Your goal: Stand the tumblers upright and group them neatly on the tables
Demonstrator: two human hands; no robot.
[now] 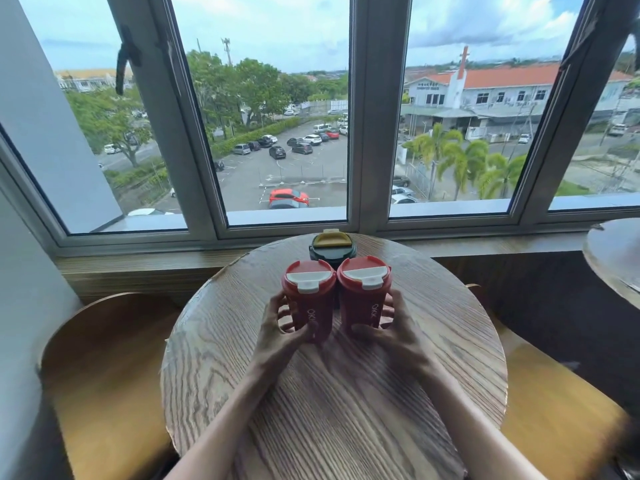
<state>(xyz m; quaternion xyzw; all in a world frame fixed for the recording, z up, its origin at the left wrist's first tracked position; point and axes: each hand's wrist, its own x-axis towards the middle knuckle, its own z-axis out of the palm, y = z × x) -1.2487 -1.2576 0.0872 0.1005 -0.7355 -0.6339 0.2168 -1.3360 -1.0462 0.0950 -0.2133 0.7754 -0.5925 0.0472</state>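
Tumblers all upright on the round wooden tabletop point(346, 393): left hand point(280, 332) grasps the left red plastic tumbler point(309, 299), right hand point(389, 329) the right red tumbler point(363, 294), touching before the dark green yellow-lidded tumbler point(332, 245) (grouping looks nearly finished here).

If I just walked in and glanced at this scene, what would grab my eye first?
Two red tumblers with white lid flaps stand upright side by side in the middle of the round wooden table, the left hand wrapped around the left red tumbler and the right hand around the right red tumbler. Just behind them stands a dark green tumbler with a yellow lid, near the window.
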